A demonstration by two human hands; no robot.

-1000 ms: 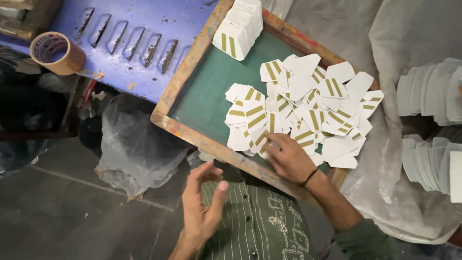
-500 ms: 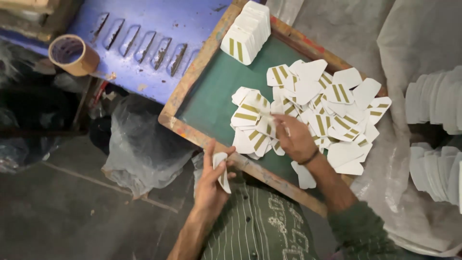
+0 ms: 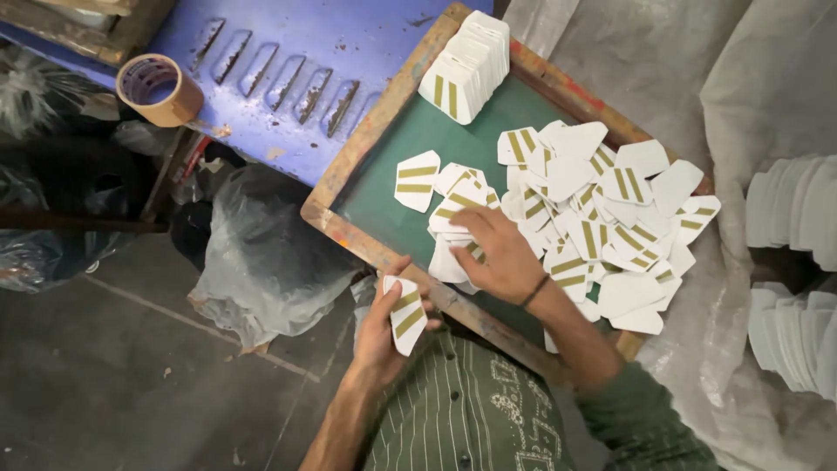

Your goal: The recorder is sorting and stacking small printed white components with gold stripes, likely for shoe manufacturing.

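One striped white card (image 3: 406,316) now sits pinched in the left hand (image 3: 379,336), which was empty a second ago; the right hand (image 3: 497,257), fingers spread flat, presses the loose pile (image 3: 593,218) beneath its fingertips, another card sliding free.

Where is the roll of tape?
In the head view, the roll of tape sits upper left, on the blue metal surface's edge, left of the wooden-framed tray.
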